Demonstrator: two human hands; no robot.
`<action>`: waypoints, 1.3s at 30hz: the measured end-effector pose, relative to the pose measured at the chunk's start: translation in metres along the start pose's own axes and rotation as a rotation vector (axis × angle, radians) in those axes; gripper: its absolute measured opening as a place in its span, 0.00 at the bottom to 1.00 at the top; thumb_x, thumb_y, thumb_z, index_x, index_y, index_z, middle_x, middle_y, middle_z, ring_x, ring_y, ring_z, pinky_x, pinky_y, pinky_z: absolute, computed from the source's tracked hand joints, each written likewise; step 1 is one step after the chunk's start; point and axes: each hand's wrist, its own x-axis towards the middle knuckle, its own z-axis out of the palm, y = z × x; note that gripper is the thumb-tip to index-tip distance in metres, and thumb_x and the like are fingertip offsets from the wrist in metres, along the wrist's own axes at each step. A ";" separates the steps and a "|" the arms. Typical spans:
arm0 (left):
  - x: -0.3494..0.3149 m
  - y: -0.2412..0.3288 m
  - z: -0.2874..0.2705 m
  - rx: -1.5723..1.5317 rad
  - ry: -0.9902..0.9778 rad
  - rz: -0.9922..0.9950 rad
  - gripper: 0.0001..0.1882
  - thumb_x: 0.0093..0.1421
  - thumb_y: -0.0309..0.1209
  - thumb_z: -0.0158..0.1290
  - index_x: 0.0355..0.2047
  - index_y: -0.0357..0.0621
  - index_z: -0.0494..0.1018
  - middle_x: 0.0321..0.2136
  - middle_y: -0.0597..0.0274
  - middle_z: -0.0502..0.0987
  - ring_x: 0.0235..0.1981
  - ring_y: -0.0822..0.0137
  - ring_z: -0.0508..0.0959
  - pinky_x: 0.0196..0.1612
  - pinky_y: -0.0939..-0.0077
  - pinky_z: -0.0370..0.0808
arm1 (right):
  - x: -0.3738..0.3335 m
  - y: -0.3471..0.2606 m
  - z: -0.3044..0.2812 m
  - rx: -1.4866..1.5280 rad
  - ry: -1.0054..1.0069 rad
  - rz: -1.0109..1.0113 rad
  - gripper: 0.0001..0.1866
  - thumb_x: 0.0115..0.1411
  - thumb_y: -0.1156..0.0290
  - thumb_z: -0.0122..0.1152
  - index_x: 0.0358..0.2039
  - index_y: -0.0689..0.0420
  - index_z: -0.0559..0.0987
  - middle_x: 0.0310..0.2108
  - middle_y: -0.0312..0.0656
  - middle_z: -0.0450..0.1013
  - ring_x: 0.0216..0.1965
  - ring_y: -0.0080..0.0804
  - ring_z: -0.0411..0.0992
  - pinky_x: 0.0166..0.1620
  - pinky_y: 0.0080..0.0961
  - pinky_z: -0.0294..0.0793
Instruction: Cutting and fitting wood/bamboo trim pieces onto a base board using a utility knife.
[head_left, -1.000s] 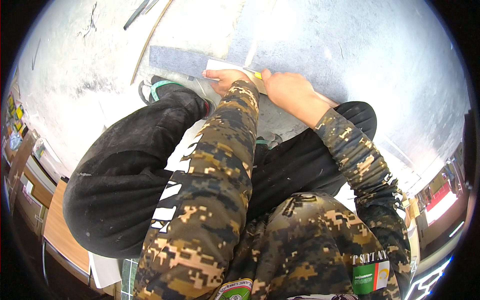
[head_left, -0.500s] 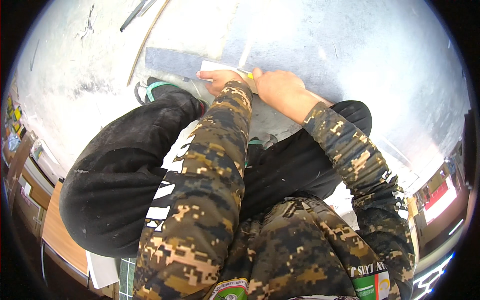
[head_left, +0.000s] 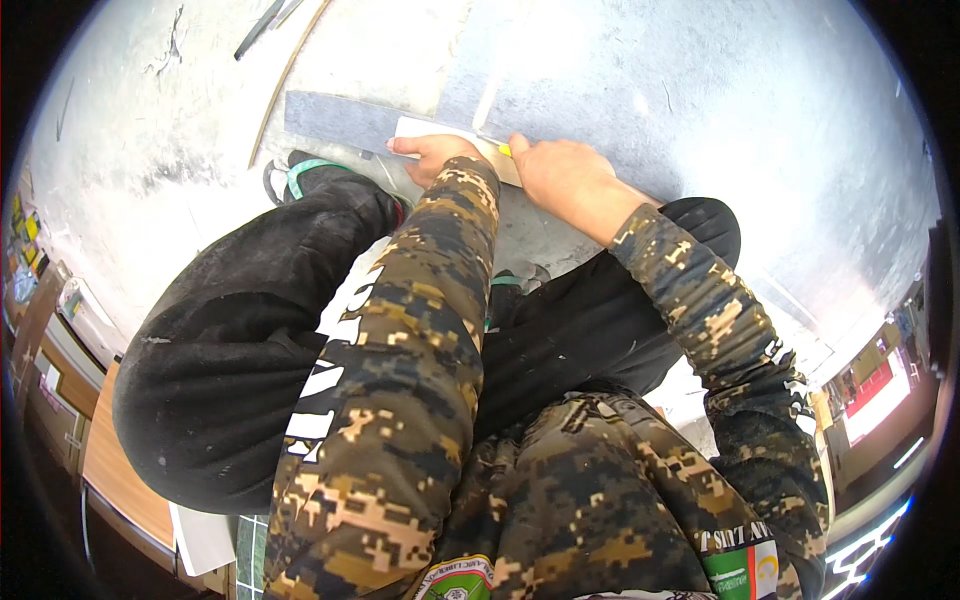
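My left hand (head_left: 440, 155) bears down on a flat white strip (head_left: 430, 127) and grips it near its left end; some of its fingers are hidden. To the right, my right hand (head_left: 565, 178) is closed around a small yellow tool (head_left: 505, 150). Only a bit of that tool shows by the thumb, so its kind is unclear. The strip lies across a long grey piece (head_left: 335, 115) whose left end sticks out past it. Beyond both hands a wide grey sheet (head_left: 620, 85) is spread on the floor.
A thin brown strip (head_left: 285, 85) and a dark bar (head_left: 258, 30) lie at the far left. My sandalled foot (head_left: 310, 178) is close to the grey piece. My bent knees flank both forearms. A wooden table (head_left: 120, 465) stands at the lower left.
The view has shifted slightly. My right hand stays closed around the yellow tool, and my left hand keeps its place on the white strip.
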 end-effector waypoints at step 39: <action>0.011 -0.005 0.009 -0.125 0.005 -0.042 0.48 0.68 0.67 0.28 0.60 0.31 0.70 0.54 0.38 0.76 0.58 0.45 0.75 0.64 0.58 0.69 | -0.036 0.039 0.023 -0.034 -0.019 0.056 0.18 0.62 0.75 0.52 0.53 0.64 0.69 0.31 0.55 0.80 0.35 0.55 0.80 0.37 0.49 0.79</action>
